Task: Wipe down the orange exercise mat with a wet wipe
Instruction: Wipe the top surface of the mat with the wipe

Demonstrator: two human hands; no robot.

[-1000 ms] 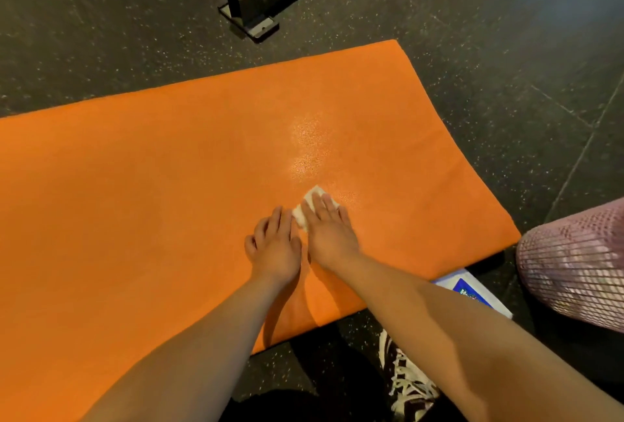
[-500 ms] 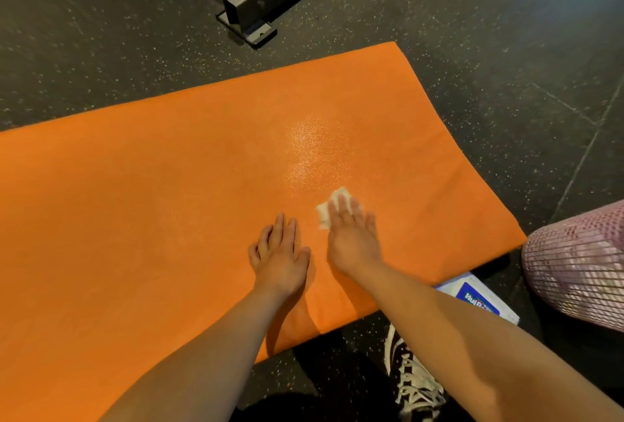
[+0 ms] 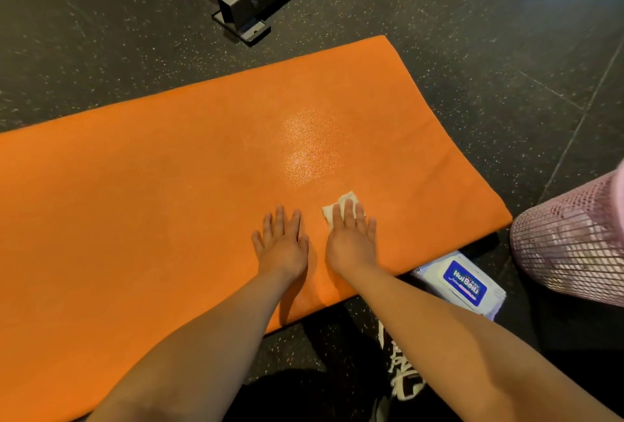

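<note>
**Head cam: both hands flat on mat, R one on the wipe**

Head view looks down at the orange exercise mat (image 3: pixel 135 219), laid flat on dark speckled rubber floor (image 3: pixel 101 33), running from lower left to its right end near centre-right. Right hand (image 3: pixel 351 239) lies palm down w/ fingers straight, pressing a small folded white wet wipe (image 3: pixel 341 205) onto the mat close to the near edge; the wipe's far corner sticks out past the fingertips. Left hand (image 3: pixel 282 246) is just beside it, also flat on the mat, fingers spread and straight, holding nothing. A glistening wet patch (image 3: pixel 309 148) sits on the mat just beyond the wipe.

Wipes pack (image 3: pixel 462 281), white w/ a blue label, lies on the floor at the mat's near-right corner, partly tucked under the edge. Black shoe w/ white laces (image 3: pixel 401 377) is below it. Pink mesh-patterned shape (image 3: pixel 574 246) at far right; can't tell what it is. Dark metal equipment foot (image 3: pixel 243 12) stands on the floor beyond the mat.
</note>
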